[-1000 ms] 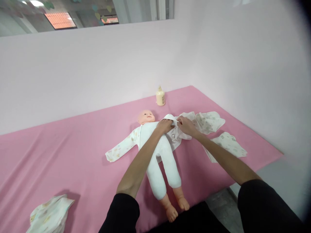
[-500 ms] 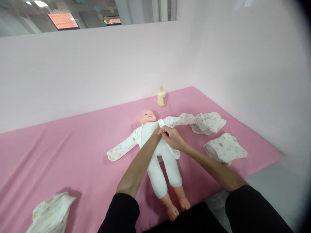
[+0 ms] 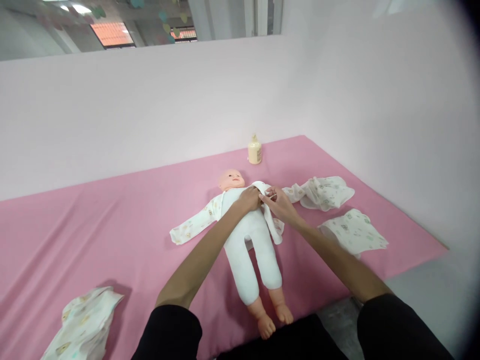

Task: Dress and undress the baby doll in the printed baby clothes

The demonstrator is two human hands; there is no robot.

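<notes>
A baby doll (image 3: 240,220) with a white cloth body lies on its back, feet toward me. It has a white printed baby shirt (image 3: 198,223) on, with the front open and one sleeve stretched out to the left. Over the chest, near the shoulder on the right, my left hand (image 3: 250,198) is closed at the shirt's edge, its fingertips partly hidden. Beside it my right hand (image 3: 280,204) pinches the shirt's front edge. One shirt panel hangs down along the doll's side below my hands.
A cream pump bottle (image 3: 254,151) stands behind the doll's head. To the right lie a crumpled printed cloth (image 3: 330,192) and a folded printed garment (image 3: 356,232). Another printed cloth (image 3: 84,325) lies at the front left of the pink sheet (image 3: 142,200). White walls border the back and right.
My hands have shifted from mid-chest toward the doll's shoulder on the right. The shirt's edge there is now lifted between them. The view has swung slightly left.
</notes>
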